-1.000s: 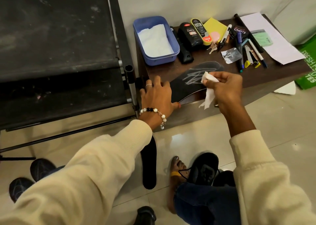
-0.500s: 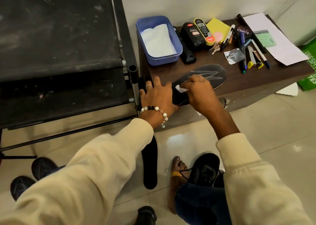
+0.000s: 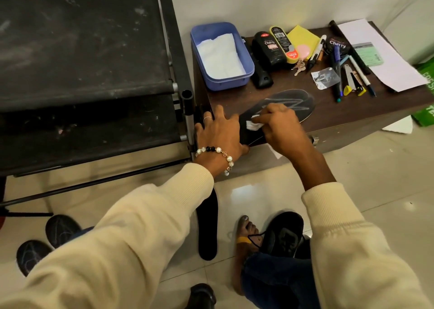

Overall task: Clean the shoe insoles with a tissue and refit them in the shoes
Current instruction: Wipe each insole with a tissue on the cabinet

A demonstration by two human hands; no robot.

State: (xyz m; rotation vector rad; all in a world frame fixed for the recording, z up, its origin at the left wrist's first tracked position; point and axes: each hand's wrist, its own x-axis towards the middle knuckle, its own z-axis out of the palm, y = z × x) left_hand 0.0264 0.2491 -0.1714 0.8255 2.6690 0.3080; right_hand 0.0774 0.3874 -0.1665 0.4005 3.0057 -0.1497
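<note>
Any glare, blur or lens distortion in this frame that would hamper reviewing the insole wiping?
Head view: a bright glare patch on the floor tile; wide-angle bending along the rack and the frame edges; the right hand, tissue and insole look fairly sharp, evenly lit.

Dim, wide-angle warp, floor glare

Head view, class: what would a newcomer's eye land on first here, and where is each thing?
First, the two hands at centre: the right hand presses a white tissue on a black insole lying on the brown table, while the left hand steadies its near end. Behind them sits a blue tub of tissues. A second insole lies on the floor below.
</note>
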